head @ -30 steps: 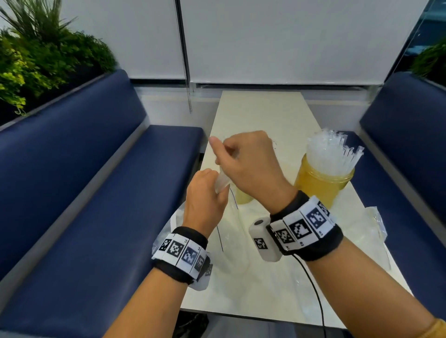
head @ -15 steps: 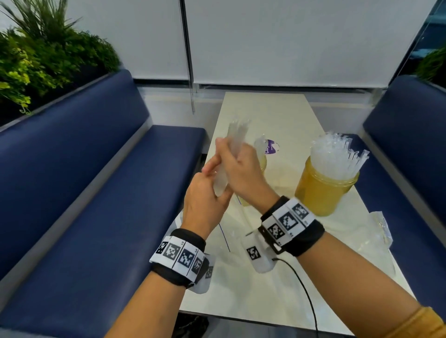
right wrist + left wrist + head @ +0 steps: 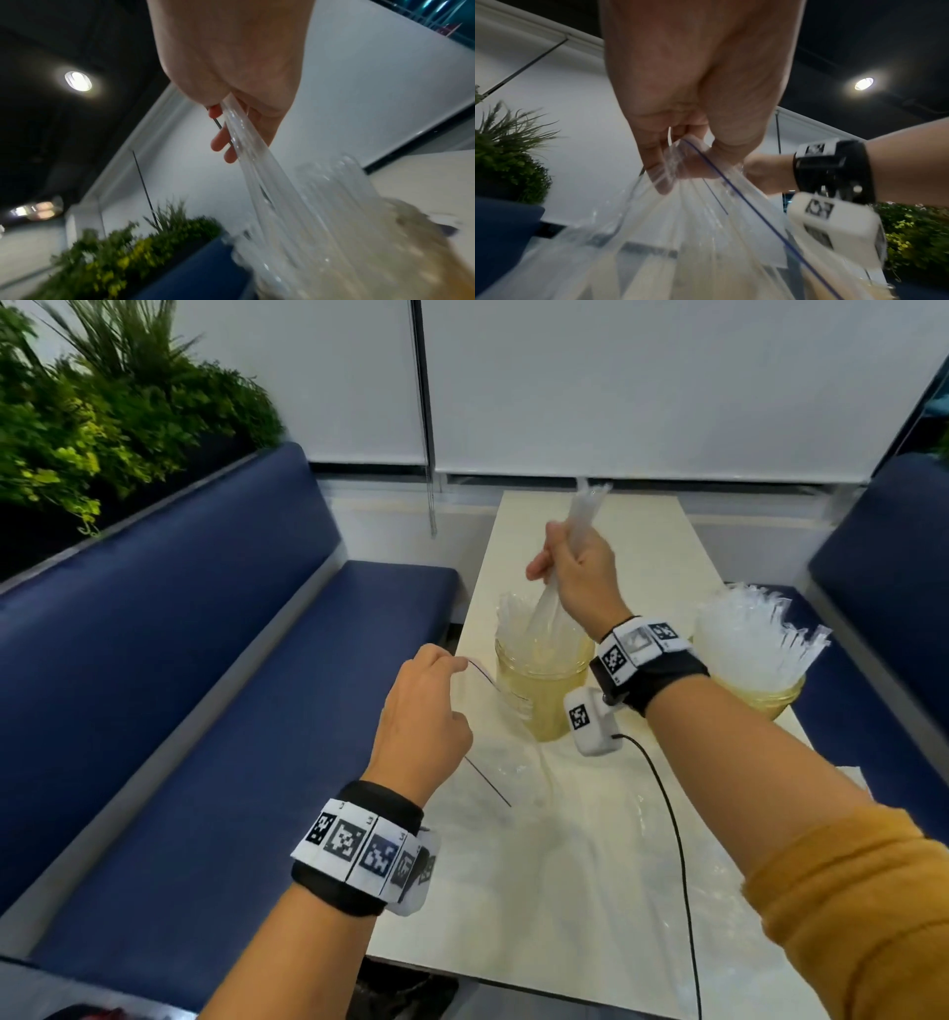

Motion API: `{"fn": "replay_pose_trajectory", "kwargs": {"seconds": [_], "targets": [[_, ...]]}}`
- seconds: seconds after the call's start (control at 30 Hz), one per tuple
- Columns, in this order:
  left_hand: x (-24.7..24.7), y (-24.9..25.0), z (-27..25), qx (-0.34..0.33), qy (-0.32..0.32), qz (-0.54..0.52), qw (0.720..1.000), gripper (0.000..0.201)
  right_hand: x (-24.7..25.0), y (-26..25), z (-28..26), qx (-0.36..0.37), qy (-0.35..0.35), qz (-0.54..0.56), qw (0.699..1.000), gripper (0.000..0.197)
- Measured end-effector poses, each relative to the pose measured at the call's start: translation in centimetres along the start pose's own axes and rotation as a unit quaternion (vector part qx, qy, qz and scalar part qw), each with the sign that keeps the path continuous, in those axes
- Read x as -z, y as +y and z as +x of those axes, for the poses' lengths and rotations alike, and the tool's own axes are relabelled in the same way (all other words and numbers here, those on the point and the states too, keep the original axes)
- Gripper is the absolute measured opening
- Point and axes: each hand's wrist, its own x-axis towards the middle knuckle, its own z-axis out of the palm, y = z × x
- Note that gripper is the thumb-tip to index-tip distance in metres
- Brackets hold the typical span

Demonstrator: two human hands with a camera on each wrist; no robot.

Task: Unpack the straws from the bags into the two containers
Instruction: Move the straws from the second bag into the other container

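Clear straws (image 3: 580, 526) are gripped in the right hand (image 3: 583, 577), their lower ends inside the left yellow container (image 3: 539, 695) on the surface (image 3: 590, 865). Left hand (image 3: 421, 726) pinches the empty bag (image 3: 706, 233) beside it.

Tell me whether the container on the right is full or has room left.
Full, as far as the head view shows: the right container is packed with clear straws fanning out across its whole mouth.
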Motion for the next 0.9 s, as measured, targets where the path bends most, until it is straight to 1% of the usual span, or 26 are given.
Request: {"fn": "replay_pose_trajectory", "kwargs": {"seconds": [0.07,0.13,0.17,0.2,0.3,0.33,0.37,0.43,0.47,0.5,0.53,0.57,0.6,0.63,0.67,0.73,0.77,0.8,0.83,0.87,0.9], "targets": [[0.6,0.1,0.2,-0.002,0.000,-0.004,1.000,0.058,-0.5,2.3,-0.4,-0.048,-0.022,-0.069,0.996,0.035],[1.2,0.3,0.3,0.000,-0.004,-0.010,1.000,0.057,-0.4,4.0,-0.8,-0.082,-0.039,-0.130,0.987,0.031],[1.5,0.5,0.3,0.000,-0.005,-0.010,1.000,0.056,-0.3,4.3,-0.9,-0.085,-0.039,-0.142,0.985,0.026],[1.7,0.6,0.3,-0.001,-0.004,-0.008,1.000,0.054,-0.1,4.4,-1.0,-0.077,-0.034,-0.138,0.987,0.025],[2.0,1.2,0.2,-0.004,-0.003,-0.014,1.000,0.051,0.2,3.9,-0.9,-0.007,0.014,-0.105,0.994,0.051],[2.1,1.4,0.2,-0.002,-0.006,-0.023,1.000,0.051,0.2,3.7,-0.9,0.025,0.031,-0.105,0.994,0.054],[2.0,1.6,0.2,0.000,-0.008,-0.029,1.000,0.052,0.2,3.6,-0.9,0.058,0.041,-0.117,0.991,0.053],[1.9,1.8,0.3,0.003,-0.005,-0.030,1.000,0.050,0.2,3.5,-1.0,0.114,0.034,-0.187,0.975,0.043],[1.8,1.8,0.4,0.009,0.000,-0.029,1.000,0.049,0.3,3.5,-1.0,0.127,0.013,-0.252,0.959,0.035],[1.8,1.9,0.5,0.015,0.001,-0.027,1.000,0.046,0.5,3.6,-1.2,0.124,-0.017,-0.322,0.938,0.031],[1.7,2.0,0.6,0.020,-0.005,-0.023,1.000,0.042,0.7,3.7,-1.5,0.108,-0.052,-0.388,0.914,0.032],[1.5,2.0,0.7,0.020,-0.013,-0.013,1.000,0.036,0.9,3.9,-1.7,0.107,-0.076,-0.443,0.887,0.035],[1.3,2.1,0.8,0.021,-0.022,0.005,1.000,0.031,1.2,3.8,-1.9,0.116,-0.086,-0.477,0.867,0.037],[1.2,2.3,0.8,0.023,-0.033,0.020,0.999,0.031,1.5,3.5,-2.1,0.134,-0.072,-0.484,0.862,0.038],[1.2,2.5,0.8,0.018,-0.042,0.028,0.999,0.033,1.8,2.7,-2.5,0.164,-0.038,-0.467,0.868,0.036],[0.9,2.5,1.0,-0.008,-0.051,0.029,0.998,0.044,1.8,0.4,-4.0,0.246,0.030,-0.382,0.890,0.026],[0.8,2.6,1.0,-0.019,-0.056,0.031,0.998,0.049,1.7,-0.9,-5.0,0.277,0.037,-0.345,0.896,0.029],[0.8,2.7,0.9,-0.026,-0.057,0.034,0.997,0.050,1.6,-2.3,-6.2,0.288,0.009,-0.320,0.902,0.038],[0.8,2.8,0.9,-0.031,-0.054,0.037,0.997,0.049,1.3,-3.3,-7.4,0.269,-0.054,-0.309,0.911,0.045],[0.8,3.0,0.8,-0.034,-0.052,0.040,0.997,0.048,1.1,-3.8,-8.5,0.220,-0.139,-0.316,0.913,0.049],[0.8,3.1,0.7,-0.035,-0.049,0.044,0.997,0.047,0.7,-3.7,-9.6,0.166,-0.218,-0.338,0.901,0.049]]}}
